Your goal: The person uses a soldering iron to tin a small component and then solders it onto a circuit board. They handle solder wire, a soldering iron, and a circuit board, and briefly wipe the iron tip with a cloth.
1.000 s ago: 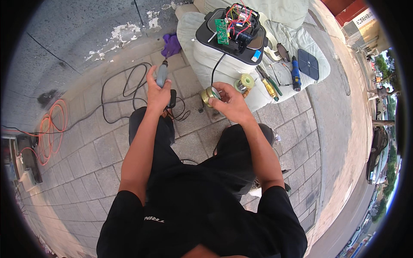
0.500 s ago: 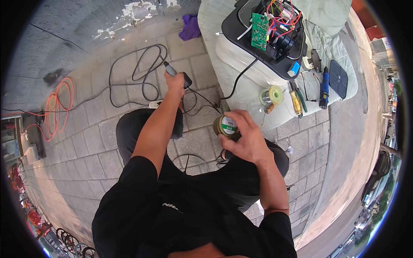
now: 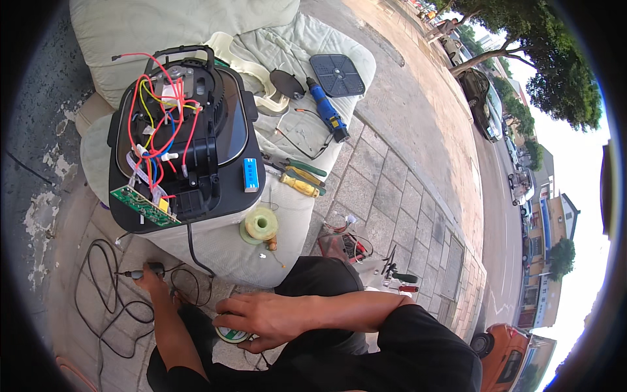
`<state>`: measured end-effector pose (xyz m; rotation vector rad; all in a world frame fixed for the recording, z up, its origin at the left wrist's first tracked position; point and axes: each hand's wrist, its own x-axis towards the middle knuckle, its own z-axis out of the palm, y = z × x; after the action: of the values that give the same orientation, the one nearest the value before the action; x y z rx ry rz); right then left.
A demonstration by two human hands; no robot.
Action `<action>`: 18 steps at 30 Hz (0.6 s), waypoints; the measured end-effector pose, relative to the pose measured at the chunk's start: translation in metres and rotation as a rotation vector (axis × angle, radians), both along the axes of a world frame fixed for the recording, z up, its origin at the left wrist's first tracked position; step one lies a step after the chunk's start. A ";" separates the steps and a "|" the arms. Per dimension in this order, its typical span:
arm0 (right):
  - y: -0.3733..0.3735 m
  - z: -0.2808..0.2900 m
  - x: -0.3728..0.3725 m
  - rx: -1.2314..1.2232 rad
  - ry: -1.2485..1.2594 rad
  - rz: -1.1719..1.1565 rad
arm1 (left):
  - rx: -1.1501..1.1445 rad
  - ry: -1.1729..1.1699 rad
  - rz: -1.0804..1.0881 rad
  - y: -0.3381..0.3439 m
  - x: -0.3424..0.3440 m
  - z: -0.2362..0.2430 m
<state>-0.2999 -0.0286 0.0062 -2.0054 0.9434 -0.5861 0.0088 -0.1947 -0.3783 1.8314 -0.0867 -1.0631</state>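
Note:
My left hand (image 3: 151,282) is closed round a grey and black corded tool (image 3: 136,274) low over the paving at the left. My right hand (image 3: 264,319) grips a round tin with a green and white label (image 3: 232,334) above my lap; its fingers cover most of the tin. Ahead, an opened appliance (image 3: 232,196) with a black top stands on a pale quilted cover (image 3: 287,225). Red, yellow and blue wires (image 3: 171,134) rise from it, and a green circuit board (image 3: 145,204) hangs at its near edge. A small blue box (image 3: 250,175) rests on its rim.
Beside the appliance lie a pale green spool (image 3: 261,223), yellow-handled and green-handled tools (image 3: 302,181), a blue power screwdriver (image 3: 326,111) and a black perforated plate (image 3: 337,75). Loose black cable (image 3: 104,313) loops over the paving. A tool bag (image 3: 339,245) sits right of my knee.
The view has swung to the right, so the appliance now appears further left and the street shows. Both hands keep hold of the same things.

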 end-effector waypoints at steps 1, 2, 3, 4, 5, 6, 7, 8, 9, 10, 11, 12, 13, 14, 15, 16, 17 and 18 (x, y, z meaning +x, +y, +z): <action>0.002 -0.001 0.000 0.003 -0.014 -0.010 | 0.046 -0.020 -0.019 0.004 -0.005 0.020; 0.005 -0.003 -0.002 0.008 -0.025 -0.016 | 0.095 -0.038 -0.033 0.007 -0.010 0.031; 0.005 -0.001 -0.001 0.017 -0.023 -0.020 | 0.124 -0.011 -0.022 0.011 -0.004 0.028; 0.005 -0.001 0.001 0.029 -0.022 -0.027 | 0.102 -0.025 -0.032 0.018 0.000 0.029; 0.005 0.001 0.002 0.042 -0.019 -0.030 | 0.082 -0.036 -0.038 0.029 0.000 0.029; 0.000 0.004 0.004 0.007 -0.009 -0.048 | 0.058 -0.050 -0.027 0.040 0.005 0.029; -0.006 0.011 0.008 -0.018 -0.002 -0.059 | 0.020 -0.145 0.033 0.048 0.021 0.004; -0.002 0.008 0.008 -0.004 -0.007 -0.090 | -0.051 0.038 0.112 0.059 -0.006 0.044; 0.000 0.007 0.004 -0.036 0.000 -0.142 | 0.089 -0.025 0.086 0.072 -0.042 0.111; -0.001 0.003 0.008 -0.056 -0.041 -0.172 | -0.038 0.058 -0.028 0.086 -0.035 0.105; -0.001 -0.002 0.011 0.021 -0.030 -0.199 | -0.155 0.160 -0.144 0.099 -0.032 0.098; 0.002 0.000 0.014 -0.019 -0.022 -0.266 | -0.259 0.189 -0.178 0.108 -0.059 0.126; 0.005 0.001 0.017 -0.020 -0.008 -0.293 | -0.312 0.294 -0.295 0.119 -0.075 0.144; 0.004 0.003 0.024 -0.017 -0.021 -0.279 | -0.491 0.539 -0.458 0.130 -0.072 0.142; 0.008 0.001 0.021 -0.003 -0.014 -0.304 | -0.410 0.652 -0.471 0.144 -0.099 0.194; 0.014 0.000 0.021 0.017 -0.009 -0.326 | -0.323 0.761 -0.478 0.162 -0.119 0.262; 0.017 -0.002 0.025 0.036 -0.023 -0.321 | -0.364 0.826 -0.530 0.176 -0.117 0.289; 0.020 -0.003 0.026 0.033 -0.037 -0.291 | -0.401 0.894 -0.586 0.188 -0.115 0.307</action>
<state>-0.2739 -0.0090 0.0032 -1.8345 1.2243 -0.7579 -0.1063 -0.0062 -0.0709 0.8573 -0.2848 -2.0183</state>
